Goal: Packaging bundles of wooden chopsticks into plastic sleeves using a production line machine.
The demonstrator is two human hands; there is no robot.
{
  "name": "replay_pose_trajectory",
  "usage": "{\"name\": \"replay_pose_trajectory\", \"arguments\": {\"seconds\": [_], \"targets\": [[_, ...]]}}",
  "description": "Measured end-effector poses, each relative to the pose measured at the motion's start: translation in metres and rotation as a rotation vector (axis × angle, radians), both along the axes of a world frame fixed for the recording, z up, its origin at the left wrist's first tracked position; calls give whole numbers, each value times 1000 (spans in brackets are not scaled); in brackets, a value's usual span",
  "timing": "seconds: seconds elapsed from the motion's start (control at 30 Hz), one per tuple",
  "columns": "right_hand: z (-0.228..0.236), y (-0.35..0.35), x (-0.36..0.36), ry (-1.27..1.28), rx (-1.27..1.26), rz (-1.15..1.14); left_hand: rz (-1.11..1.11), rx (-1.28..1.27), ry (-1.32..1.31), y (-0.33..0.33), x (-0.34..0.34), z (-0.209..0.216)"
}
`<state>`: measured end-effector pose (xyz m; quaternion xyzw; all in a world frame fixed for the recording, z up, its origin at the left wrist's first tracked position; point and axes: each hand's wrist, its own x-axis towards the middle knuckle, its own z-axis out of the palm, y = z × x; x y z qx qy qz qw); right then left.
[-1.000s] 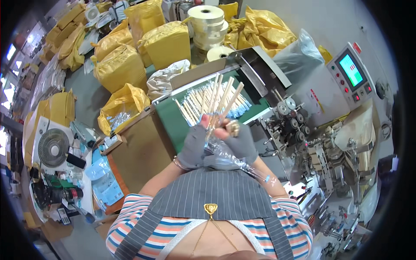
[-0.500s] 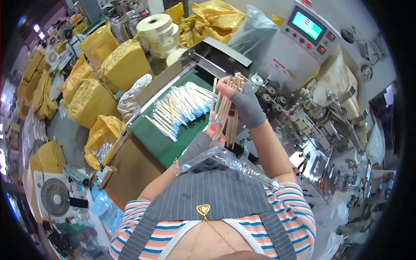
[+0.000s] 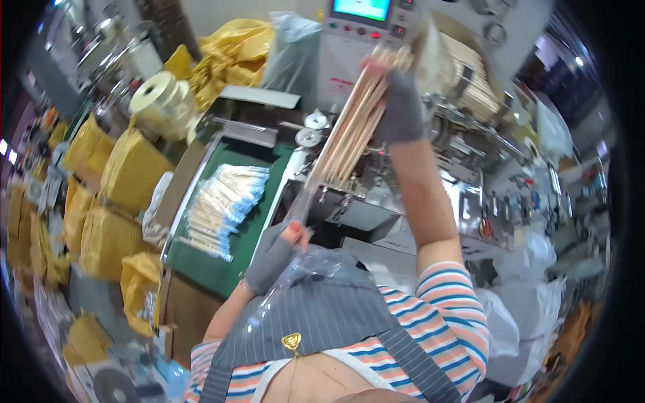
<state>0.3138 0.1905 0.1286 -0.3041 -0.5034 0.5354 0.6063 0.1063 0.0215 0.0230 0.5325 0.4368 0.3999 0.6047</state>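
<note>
My right hand (image 3: 403, 107), in a grey fingerless glove, is raised ahead and closed round the top of a bundle of thin wooden sticks (image 3: 356, 121) that look like chopsticks. The bundle slants down to the left. From its lower end a strip of clear plastic film (image 3: 306, 201) runs to my left hand (image 3: 272, 255), also gloved, whose fingers are closed on the film near my apron. More crumpled clear film lies against the apron. Left of my hands, a row of sticks with blue wrapper ends (image 3: 225, 208) rests on a green conveyor belt (image 3: 201, 269).
A machine with metal rollers (image 3: 312, 131) and a control cabinet with a lit screen (image 3: 363, 8) stands ahead. More pale sticks (image 3: 467, 74) are stacked in a hopper at the right. Yellow sacks (image 3: 131, 168) and film rolls (image 3: 158, 101) crowd the left.
My right hand has moved up and away with the stick bundle. My left hand has dropped lower and left, off the sticks, with film stretched between. The view has turned to the right.
</note>
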Motion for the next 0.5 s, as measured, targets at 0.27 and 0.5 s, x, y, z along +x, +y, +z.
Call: {"name": "replay_pose_trajectory", "arguments": {"seconds": [0.27,0.5], "targets": [[180,106,291,-43,437,-997,403,-152,-273,0,-31,-21],[54,206,310,-1505,340,-1114,524,256,416,-8,-64,-62]]}}
